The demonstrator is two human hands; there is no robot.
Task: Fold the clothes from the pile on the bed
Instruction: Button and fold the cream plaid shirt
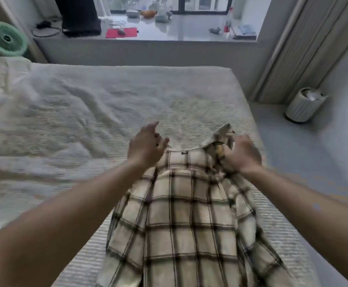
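Observation:
A cream shirt with a dark plaid pattern [189, 220] hangs and drapes over the near part of the bed [86, 112], collar end away from me. My left hand [146, 146] grips the shirt's top left corner at the shoulder. My right hand [241, 154] grips the collar and right shoulder, where the cloth bunches up. Both forearms reach forward from the bottom corners of the view. No pile of other clothes shows in this view.
The bed carries a rumpled white textured cover. A mint fan [5, 39] stands at the far left. A windowsill [169, 32] with small items runs along the back. A ribbed white bin [304, 105] sits on the floor at right, beside a curtain [305, 48].

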